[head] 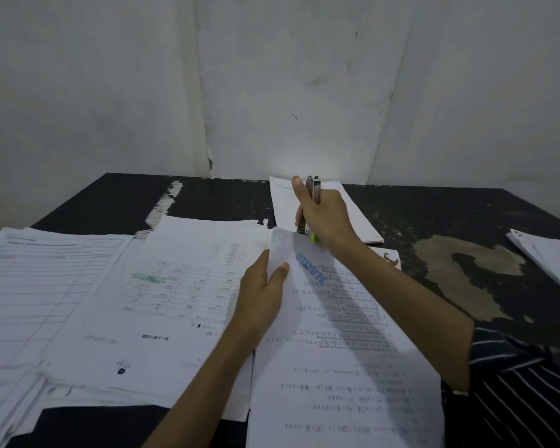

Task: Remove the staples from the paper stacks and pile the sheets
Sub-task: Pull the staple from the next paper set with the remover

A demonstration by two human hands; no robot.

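Note:
A stapled paper stack (340,350) with a blue stamp lies in front of me on the black table (450,215). My left hand (262,292) presses on its far left corner, thumb and fingers resting on the top sheet. My right hand (324,215) is closed around a metal stapler with a yellow-green tip (314,202). The tool stands nearly upright, its lower end at the stack's top corner. Whether it touches a staple is hidden by the hand.
Loose sheets with a green stamp (181,286) lie to the left, over a wider spread of forms (39,292). A small pile of sheets (362,221) sits behind my right hand. Another pile (550,257) lies at the right edge. A white wall stands behind the table.

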